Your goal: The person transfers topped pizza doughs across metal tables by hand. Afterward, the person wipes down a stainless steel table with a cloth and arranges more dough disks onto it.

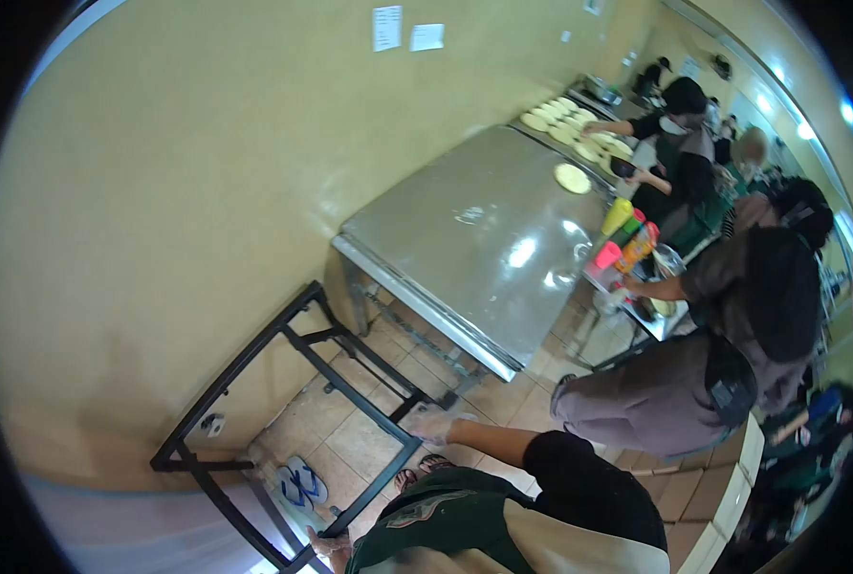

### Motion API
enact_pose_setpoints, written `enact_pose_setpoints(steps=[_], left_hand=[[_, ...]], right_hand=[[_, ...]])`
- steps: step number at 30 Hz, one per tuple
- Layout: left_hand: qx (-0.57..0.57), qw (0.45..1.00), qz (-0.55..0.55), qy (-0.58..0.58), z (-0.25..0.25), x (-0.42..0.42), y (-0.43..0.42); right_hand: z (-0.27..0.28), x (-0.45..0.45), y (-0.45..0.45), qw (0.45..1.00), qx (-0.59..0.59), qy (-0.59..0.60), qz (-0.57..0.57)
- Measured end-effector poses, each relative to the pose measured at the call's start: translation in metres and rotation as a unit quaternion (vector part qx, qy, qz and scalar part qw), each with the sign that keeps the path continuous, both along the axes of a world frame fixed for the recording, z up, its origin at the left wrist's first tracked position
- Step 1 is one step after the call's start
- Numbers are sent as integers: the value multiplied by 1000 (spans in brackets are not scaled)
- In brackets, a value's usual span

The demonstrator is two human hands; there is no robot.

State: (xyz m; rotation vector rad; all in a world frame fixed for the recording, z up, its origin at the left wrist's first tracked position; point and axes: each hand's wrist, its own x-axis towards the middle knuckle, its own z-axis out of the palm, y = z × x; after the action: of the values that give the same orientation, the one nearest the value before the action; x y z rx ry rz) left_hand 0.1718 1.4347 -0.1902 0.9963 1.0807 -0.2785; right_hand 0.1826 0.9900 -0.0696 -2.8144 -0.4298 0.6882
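Observation:
A black metal frame (350,409), like the bare legs and rails of a table, stands tilted in front of me beside the wall. My right hand (430,424), in a clear plastic glove, grips its right-hand side near a corner. My left hand (330,545) is closed around the near end of the frame, low in the picture and partly hidden by my clothing. Beyond the frame stands a steel-topped table (426,225), with one flat round of dough (572,178) near its far right edge.
Blue-and-white flip-flops (302,481) lie on the tiled floor under the frame. To the right, a co-worker (656,373) stands at a small table with colourful bottles (637,247). Another person (680,153) works farther back at a tray of dough rounds (549,117). A tiled counter (704,488) is at right.

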Motion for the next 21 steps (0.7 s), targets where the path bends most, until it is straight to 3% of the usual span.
enact_pose_setpoints(steps=[1,2,3,5,7,11,13,15,16,17,21], left_hand=[[-183,983,-16,2,-20,-2,12],[-358,933,-30,9,-42,32,22],[-358,933,-41,12,-21,33,8],[-167,983,77,21,43,38,-31],[-154,984,24,-90,38,40,-24],[-142,984,0,-108,25,48,-10],[-140,986,-1,-90,16,49,-4],[-117,985,22,-128,8,46,-10],[-182,966,135,-122,-1,42,-14],[-182,967,129,-126,4,38,-25],[-169,980,-109,-5,3,-10,-119]], right_hand=[[-13,5,-1,1000,-19,-1,-22],[-25,7,-4,996,-4,-87,-20],[-37,5,-5,985,9,-170,-16],[-45,15,2,975,35,-216,-36],[-77,26,10,994,-45,-85,-58],[-41,2,25,990,-64,-109,-65],[-28,-21,25,953,65,-269,-127],[-3,-47,12,952,102,-262,-119],[-1,-66,5,929,175,-295,-136],[-7,-88,-1,900,247,-325,-153],[-53,-187,-66,912,254,-220,-235]])
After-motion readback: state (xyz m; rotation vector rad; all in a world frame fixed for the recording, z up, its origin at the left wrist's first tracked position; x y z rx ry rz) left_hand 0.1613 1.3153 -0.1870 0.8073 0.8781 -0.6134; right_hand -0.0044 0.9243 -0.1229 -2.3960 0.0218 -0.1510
